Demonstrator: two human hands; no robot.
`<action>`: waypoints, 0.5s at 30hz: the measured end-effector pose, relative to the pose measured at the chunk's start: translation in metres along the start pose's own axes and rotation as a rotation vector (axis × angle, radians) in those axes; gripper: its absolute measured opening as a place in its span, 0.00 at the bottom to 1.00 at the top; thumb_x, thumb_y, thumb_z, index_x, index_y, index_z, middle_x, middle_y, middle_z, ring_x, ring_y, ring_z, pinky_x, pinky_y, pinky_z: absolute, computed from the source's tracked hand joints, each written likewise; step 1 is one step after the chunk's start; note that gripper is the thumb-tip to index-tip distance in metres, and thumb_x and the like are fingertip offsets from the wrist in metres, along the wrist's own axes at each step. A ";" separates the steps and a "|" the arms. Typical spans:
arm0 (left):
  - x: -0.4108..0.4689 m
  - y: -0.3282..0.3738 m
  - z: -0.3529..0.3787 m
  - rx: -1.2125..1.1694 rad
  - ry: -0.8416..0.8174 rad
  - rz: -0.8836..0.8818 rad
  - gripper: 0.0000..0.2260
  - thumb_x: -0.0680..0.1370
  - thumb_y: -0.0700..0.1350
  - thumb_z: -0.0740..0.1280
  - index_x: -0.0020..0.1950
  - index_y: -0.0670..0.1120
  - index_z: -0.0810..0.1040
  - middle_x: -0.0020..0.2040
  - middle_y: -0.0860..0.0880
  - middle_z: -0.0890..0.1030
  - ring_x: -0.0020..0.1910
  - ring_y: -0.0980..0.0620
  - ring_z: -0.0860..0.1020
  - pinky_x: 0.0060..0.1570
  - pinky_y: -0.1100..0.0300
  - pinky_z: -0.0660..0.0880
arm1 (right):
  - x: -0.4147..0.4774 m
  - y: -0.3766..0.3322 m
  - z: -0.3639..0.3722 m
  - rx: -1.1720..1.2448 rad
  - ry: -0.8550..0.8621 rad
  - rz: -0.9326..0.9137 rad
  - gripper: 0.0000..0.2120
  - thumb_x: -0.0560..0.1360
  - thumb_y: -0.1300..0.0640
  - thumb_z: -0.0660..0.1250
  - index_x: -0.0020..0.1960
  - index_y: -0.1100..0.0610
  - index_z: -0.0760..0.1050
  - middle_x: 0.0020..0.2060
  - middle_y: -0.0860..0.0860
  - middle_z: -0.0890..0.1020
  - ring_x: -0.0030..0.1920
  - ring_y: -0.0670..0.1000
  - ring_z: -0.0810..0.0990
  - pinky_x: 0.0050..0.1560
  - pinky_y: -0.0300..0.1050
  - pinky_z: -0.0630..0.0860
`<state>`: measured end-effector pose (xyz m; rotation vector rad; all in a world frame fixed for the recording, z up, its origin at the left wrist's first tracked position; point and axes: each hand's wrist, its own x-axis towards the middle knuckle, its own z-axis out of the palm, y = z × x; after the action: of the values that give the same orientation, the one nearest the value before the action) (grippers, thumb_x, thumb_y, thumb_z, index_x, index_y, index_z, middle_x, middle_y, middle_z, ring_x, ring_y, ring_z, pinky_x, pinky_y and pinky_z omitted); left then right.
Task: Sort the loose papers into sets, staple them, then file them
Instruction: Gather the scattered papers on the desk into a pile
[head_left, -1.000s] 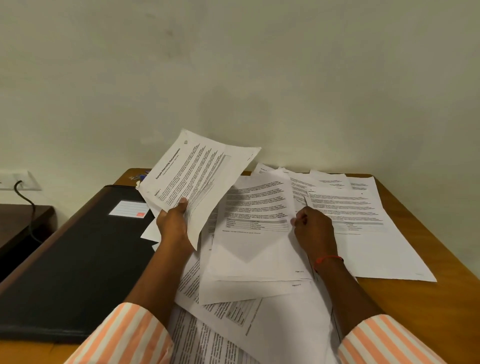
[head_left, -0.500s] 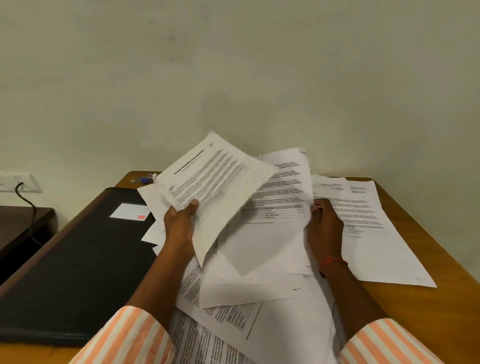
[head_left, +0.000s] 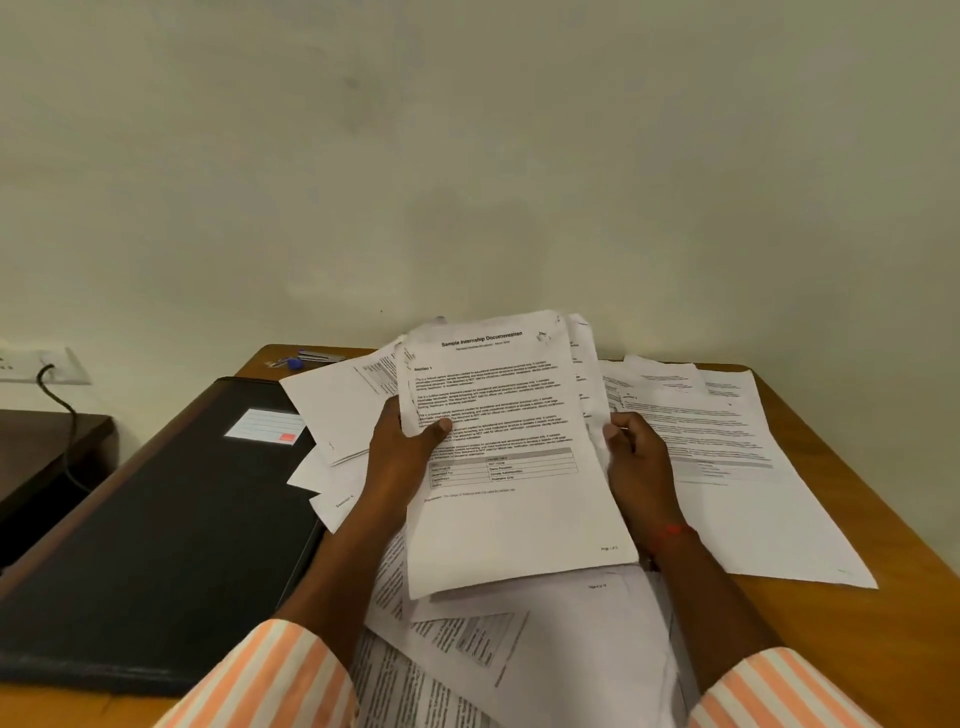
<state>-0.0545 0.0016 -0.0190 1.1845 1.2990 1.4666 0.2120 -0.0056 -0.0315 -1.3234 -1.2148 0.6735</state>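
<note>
The left grip (head_left: 402, 457) and the right grip (head_left: 636, 462) each clasp a side edge of a set of papers (head_left: 511, 467), thumbs on the front sheet and fingers curled behind. The set is held tilted up off the desk (head_left: 872, 519), just right of the black folder (head_left: 156, 545). Its top sheet is white and headed "Sample Internship Documentation", with "Section 1", several short paragraphs, a small grey-headed table and a page mark at the lower right corner. The upper right corner is creased and ragged, and the edges of the sheets behind it fan out unevenly. More loose sheets (head_left: 727, 467) lie overlapping farther right of the folder, and others (head_left: 519, 649) lie under the forearms. The folder bears a white label (head_left: 265, 428) with a red patch.
</note>
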 end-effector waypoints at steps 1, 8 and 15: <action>0.001 -0.001 0.000 0.012 0.004 -0.001 0.20 0.77 0.44 0.75 0.68 0.49 0.75 0.59 0.54 0.83 0.57 0.53 0.82 0.59 0.52 0.79 | -0.002 -0.002 0.001 0.027 -0.029 0.011 0.08 0.83 0.59 0.61 0.48 0.54 0.78 0.43 0.52 0.82 0.42 0.47 0.76 0.45 0.45 0.73; -0.005 -0.002 0.008 0.004 -0.112 0.060 0.20 0.72 0.49 0.79 0.63 0.52 0.80 0.56 0.54 0.86 0.55 0.52 0.85 0.56 0.49 0.81 | -0.005 -0.005 0.003 0.302 -0.186 0.070 0.20 0.72 0.48 0.76 0.53 0.62 0.79 0.51 0.56 0.85 0.55 0.58 0.83 0.58 0.51 0.78; -0.007 0.003 0.009 -0.177 -0.044 -0.054 0.08 0.81 0.50 0.70 0.60 0.56 0.80 0.53 0.57 0.86 0.51 0.55 0.85 0.50 0.58 0.80 | 0.004 0.005 0.001 0.445 -0.168 0.081 0.18 0.79 0.71 0.65 0.66 0.60 0.76 0.61 0.56 0.83 0.64 0.56 0.80 0.68 0.57 0.73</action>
<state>-0.0439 -0.0031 -0.0166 1.0526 1.1370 1.4756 0.2138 -0.0005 -0.0347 -0.9602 -1.0665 1.0618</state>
